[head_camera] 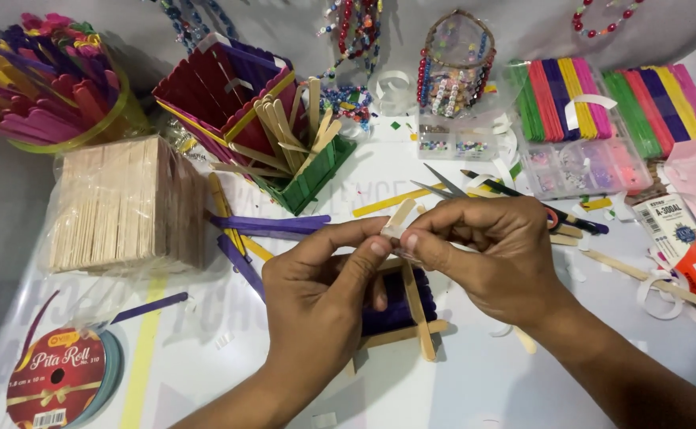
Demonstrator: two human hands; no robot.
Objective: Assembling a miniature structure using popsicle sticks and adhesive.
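Wooden and pale, a short craft stick piece [399, 218] is pinched between both hands just above the middle of the white bench [483, 381]. The left hand [324, 294] holds it with thumb and forefinger pressed together on its lower end; the right hand [491, 254] has its fingertips closed on the same end from the 3 o'clock side. Something thin and clear, perhaps a bit of tape, may sit between the fingers, but the view is too small to be sure.

By my judgement the stick is very light, stiff along its length and smooth, so it could slip or snap if bent hard across the grain. A firm grip on the flat faces near one end, as both hands have now, looks the safest hold.

Directly beneath the hands, at 6 o'clock from the stick, lies a small frame of purple and plain sticks [399, 306], flat on the bench. At 9 o'clock stands a wrapped block of plain sticks [121, 206]. At 11 o'clock a stick-built box in red, purple and green [244, 103] holds loose sticks. At 2 o'clock lie scissors [443, 187] and a dark pencil [522, 195], with trays of coloured sticks [570, 99] beyond. A ribbon roll [58, 377] sits at 8 o'clock.
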